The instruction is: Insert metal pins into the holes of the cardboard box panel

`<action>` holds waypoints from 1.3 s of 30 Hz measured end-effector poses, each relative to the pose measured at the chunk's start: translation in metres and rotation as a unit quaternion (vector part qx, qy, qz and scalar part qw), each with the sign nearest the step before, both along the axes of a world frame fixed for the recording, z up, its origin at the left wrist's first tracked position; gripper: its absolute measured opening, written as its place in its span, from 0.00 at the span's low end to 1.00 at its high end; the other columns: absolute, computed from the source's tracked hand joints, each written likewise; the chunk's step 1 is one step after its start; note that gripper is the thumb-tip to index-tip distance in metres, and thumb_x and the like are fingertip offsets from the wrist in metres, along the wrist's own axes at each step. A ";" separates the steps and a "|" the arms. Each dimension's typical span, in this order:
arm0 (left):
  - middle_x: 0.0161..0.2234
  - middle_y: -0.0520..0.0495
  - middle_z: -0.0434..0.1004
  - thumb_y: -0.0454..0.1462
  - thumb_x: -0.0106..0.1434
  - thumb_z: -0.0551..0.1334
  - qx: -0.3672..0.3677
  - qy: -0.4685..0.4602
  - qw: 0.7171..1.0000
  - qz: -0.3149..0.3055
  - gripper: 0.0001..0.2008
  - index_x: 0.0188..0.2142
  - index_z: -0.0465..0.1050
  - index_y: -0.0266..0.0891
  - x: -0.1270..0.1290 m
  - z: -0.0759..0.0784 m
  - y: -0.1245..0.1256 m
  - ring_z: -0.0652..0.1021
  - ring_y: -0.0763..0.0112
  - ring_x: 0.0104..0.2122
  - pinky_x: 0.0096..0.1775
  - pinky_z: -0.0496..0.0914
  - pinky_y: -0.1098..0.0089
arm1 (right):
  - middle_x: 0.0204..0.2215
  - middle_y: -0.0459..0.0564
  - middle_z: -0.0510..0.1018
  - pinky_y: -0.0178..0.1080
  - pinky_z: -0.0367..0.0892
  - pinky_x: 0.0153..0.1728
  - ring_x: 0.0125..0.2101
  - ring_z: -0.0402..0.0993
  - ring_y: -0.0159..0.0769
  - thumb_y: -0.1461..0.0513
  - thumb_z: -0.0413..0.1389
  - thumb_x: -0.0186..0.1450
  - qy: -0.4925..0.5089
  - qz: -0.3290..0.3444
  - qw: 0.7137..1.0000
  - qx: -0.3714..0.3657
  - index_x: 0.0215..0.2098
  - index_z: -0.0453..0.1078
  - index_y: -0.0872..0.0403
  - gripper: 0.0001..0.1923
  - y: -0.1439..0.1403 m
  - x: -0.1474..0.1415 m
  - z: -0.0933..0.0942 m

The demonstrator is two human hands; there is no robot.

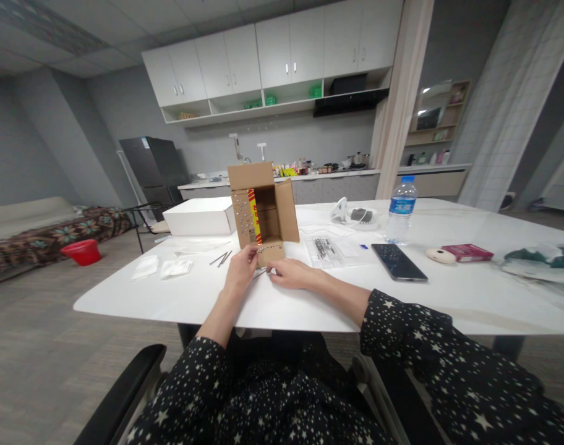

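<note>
An open brown cardboard box (263, 204) lies on its side on the white table (217, 296), its opening facing me, with rows of small studs on its left and bottom flaps. My left hand (242, 267) pinches the lower flap near its left corner. Beside it, my right hand (289, 272) rests on the table, fingertips touching the front edge of that same flap. Whether either hand holds a small part is too small to tell.
A white flat box (201, 217) sits left of the carton. Thin metal pins (221, 258) and white cloths (161, 267) lie nearby. To the right are clear bags (331, 250), a phone (397, 262), a water bottle (401, 210) and a red case (467, 251).
</note>
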State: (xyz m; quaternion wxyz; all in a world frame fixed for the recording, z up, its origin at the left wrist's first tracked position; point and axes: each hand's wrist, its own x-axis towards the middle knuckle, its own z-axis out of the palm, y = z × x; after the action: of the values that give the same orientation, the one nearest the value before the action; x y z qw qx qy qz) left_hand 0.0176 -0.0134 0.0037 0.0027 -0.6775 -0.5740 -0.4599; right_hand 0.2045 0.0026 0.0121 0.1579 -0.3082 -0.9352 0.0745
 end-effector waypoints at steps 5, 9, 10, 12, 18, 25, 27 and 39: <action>0.34 0.47 0.82 0.35 0.62 0.58 0.019 -0.014 1.000 0.013 0.06 0.37 0.74 0.40 -0.002 -0.002 0.002 0.80 0.67 0.33 0.39 0.73 0.68 | 0.37 0.54 0.80 0.36 0.62 0.35 0.38 0.76 0.41 0.62 0.50 0.66 0.002 0.003 1.000 0.002 0.50 0.71 0.54 0.16 0.003 -0.001 -0.002; 0.33 0.47 0.82 0.35 0.62 0.58 0.022 -0.011 0.999 0.027 0.07 0.37 0.75 0.40 -0.002 -0.002 0.003 0.80 0.67 0.32 0.38 0.73 0.67 | 0.36 0.53 0.80 0.36 0.62 0.35 0.38 0.76 0.41 0.62 0.51 0.66 0.003 0.004 1.000 0.001 0.50 0.71 0.54 0.16 0.003 -0.001 -0.003; 0.33 0.47 0.82 0.35 0.62 0.58 0.024 -0.009 0.999 0.030 0.08 0.36 0.76 0.40 -0.002 -0.001 0.003 0.80 0.66 0.32 0.38 0.73 0.67 | 0.36 0.53 0.80 0.36 0.62 0.35 0.38 0.76 0.41 0.62 0.51 0.66 0.002 0.002 1.000 0.001 0.50 0.71 0.54 0.16 0.003 -0.001 -0.003; 0.33 0.47 0.82 0.35 0.62 0.57 0.029 -0.006 0.999 0.029 0.08 0.36 0.76 0.40 -0.002 0.000 0.002 0.80 0.66 0.32 0.39 0.73 0.66 | 0.36 0.53 0.80 0.36 0.62 0.36 0.38 0.76 0.41 0.62 0.51 0.66 0.000 0.001 1.000 0.001 0.50 0.71 0.54 0.16 0.002 -0.001 -0.002; 0.34 0.44 0.80 0.36 0.62 0.57 0.060 0.014 0.997 0.035 0.09 0.36 0.77 0.38 -0.004 -0.001 0.004 0.78 0.66 0.32 0.40 0.72 0.65 | 0.36 0.54 0.80 0.37 0.62 0.35 0.38 0.76 0.41 0.62 0.50 0.66 -0.002 0.001 1.000 0.004 0.50 0.72 0.54 0.16 0.001 0.000 0.000; 0.34 0.43 0.80 0.37 0.63 0.55 0.069 -0.004 0.997 0.044 0.11 0.38 0.76 0.38 -0.006 -0.002 0.004 0.78 0.64 0.34 0.41 0.72 0.64 | 0.36 0.53 0.80 0.37 0.62 0.36 0.37 0.76 0.41 0.61 0.50 0.66 0.000 0.001 1.000 0.002 0.50 0.71 0.54 0.15 0.003 0.000 -0.002; 0.35 0.43 0.80 0.37 0.63 0.55 0.061 -0.009 0.997 0.047 0.11 0.38 0.75 0.38 -0.006 -0.001 0.004 0.78 0.64 0.35 0.42 0.72 0.63 | 0.35 0.53 0.80 0.37 0.62 0.36 0.37 0.76 0.41 0.62 0.50 0.66 0.000 0.004 1.000 0.004 0.49 0.72 0.54 0.16 0.003 0.000 -0.002; 0.36 0.43 0.79 0.36 0.61 0.55 0.078 -0.027 0.993 0.084 0.10 0.37 0.74 0.38 -0.010 0.001 0.007 0.78 0.63 0.35 0.44 0.72 0.63 | 0.36 0.53 0.81 0.36 0.63 0.36 0.38 0.76 0.41 0.62 0.50 0.66 -0.005 -0.002 1.000 -0.002 0.50 0.72 0.54 0.16 -0.003 0.000 0.003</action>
State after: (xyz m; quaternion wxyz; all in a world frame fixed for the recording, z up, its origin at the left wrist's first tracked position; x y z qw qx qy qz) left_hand 0.0075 -0.0064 0.0046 0.0788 -0.6116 -0.5910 -0.5200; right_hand 0.2045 -0.0001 0.0153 0.1528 -0.3112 -0.9350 0.0747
